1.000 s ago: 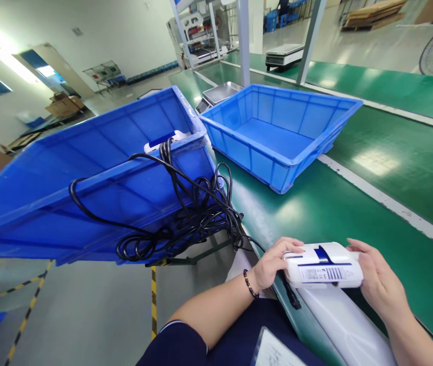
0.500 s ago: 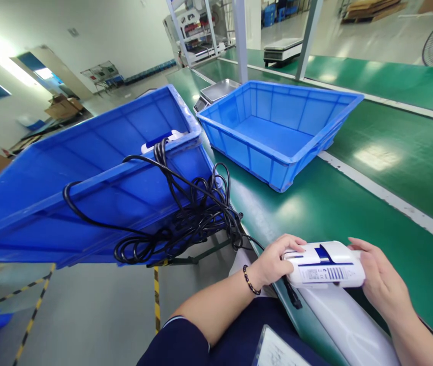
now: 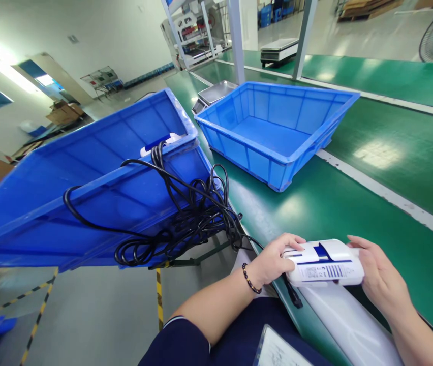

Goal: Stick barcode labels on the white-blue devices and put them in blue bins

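Note:
Between my two hands is a white plastic device [image 3: 325,263] with dark blue trim and a printed label along its side, held over the near edge of the green bench. My left hand [image 3: 277,259], with a beaded bracelet at the wrist, grips its left end, thumb on the near side and fingers over the top. At the opposite end my right hand [image 3: 378,274] closes on the device, its fingers partly hidden behind it. A black cable end with a connector [image 3: 295,295] hangs below my left hand. White sheeting [image 3: 346,320] lies under the device.
A blue crate [image 3: 98,188] at left has a bundle of black cables [image 3: 186,218] hanging over its rim and a white and blue device [image 3: 161,144] inside. Another blue crate [image 3: 277,157] stands on the green bench [image 3: 384,223], with a scale [image 3: 216,92] behind it.
The view has shifted very slightly. Both hands keep hold of the white device in nearly the same place.

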{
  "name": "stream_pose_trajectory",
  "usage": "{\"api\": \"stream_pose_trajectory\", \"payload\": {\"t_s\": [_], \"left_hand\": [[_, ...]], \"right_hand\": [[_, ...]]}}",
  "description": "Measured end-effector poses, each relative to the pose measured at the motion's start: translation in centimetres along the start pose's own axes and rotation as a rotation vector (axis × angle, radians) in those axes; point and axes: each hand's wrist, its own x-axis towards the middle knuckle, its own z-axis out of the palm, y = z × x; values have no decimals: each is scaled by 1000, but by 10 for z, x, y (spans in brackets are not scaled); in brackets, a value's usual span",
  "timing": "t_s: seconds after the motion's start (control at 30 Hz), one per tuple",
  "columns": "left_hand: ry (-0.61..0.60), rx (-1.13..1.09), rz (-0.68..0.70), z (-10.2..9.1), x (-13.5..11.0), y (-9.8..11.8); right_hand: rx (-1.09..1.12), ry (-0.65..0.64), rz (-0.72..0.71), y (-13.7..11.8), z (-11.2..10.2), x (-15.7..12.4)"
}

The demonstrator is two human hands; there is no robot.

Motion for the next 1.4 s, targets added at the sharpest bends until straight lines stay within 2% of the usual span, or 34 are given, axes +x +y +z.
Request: {"api": "stream_pose_trajectory", "payload": {"t_s": [0.17, 0.23, 0.33, 0.4, 0.57, 0.7, 0.77, 0.9, 1.0, 1.13, 1.23, 1.33, 1.4], "left_hand": [[-87, 53, 35, -5, -2, -2], [-62, 243, 106, -3, -6, -2], [35, 684, 257, 3, -12, -1], [55, 834, 303, 5, -12, 2], [56, 814, 259, 4, -6, 11], [64, 791, 275, 4, -5, 12], [67, 794, 278, 4, -7, 10], [68, 777, 265, 5, -8, 6], [74, 771, 261, 4, -6, 5], [66, 835, 228, 2, -6, 15], [38, 1118, 267, 10, -10, 26], [-2, 1530, 369, 30, -9, 28], [0, 1747, 379, 44, -1, 25]], "right_hand": [[7, -14, -6, -1, 1, 0], [23, -4, -13, 0, 2, 1], [113, -50, -34, 3, 2, 3], [174, -94, -54, 5, 1, 3], [163, -132, -120, -4, 2, -6], [-20, -60, -58, -22, 12, -12], [-38, -48, -27, -27, 15, -13], [52, -80, -51, -30, 14, -13], [166, -101, -15, -30, 8, -10], [229, -106, 21, -26, 2, -4], [209, -59, 36, -21, 3, 3], [179, 12, 63, -17, 10, 11], [162, 48, 76, -17, 15, 17]]}}
